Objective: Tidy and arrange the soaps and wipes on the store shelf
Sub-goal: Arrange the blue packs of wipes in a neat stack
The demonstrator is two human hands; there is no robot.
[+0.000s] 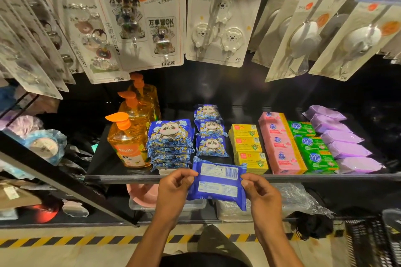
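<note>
I am holding a blue wipes pack (pixel 217 183) between both hands just in front of the near edge of the shelf (pixel 130 177), barcode side facing me. My left hand (pixel 173 190) is pinching its left edge, my right hand (pixel 261 194) is pinching its right edge. Beyond it, a row of panda wipes packs (pixel 210 129) is lying, with a stack of panda packs (pixel 171 143) to its left and yellow soap boxes (pixel 247 147) to its right.

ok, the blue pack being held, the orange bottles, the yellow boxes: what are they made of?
blue pack: thin plastic film, glossy; wrinkled, with crimped end seams.
orange bottles: clear hard plastic, shiny, orange liquid showing through; opaque pump tops.
yellow boxes: probably printed cardboard, going by sharp edges and flat faces; slight sheen.
</note>
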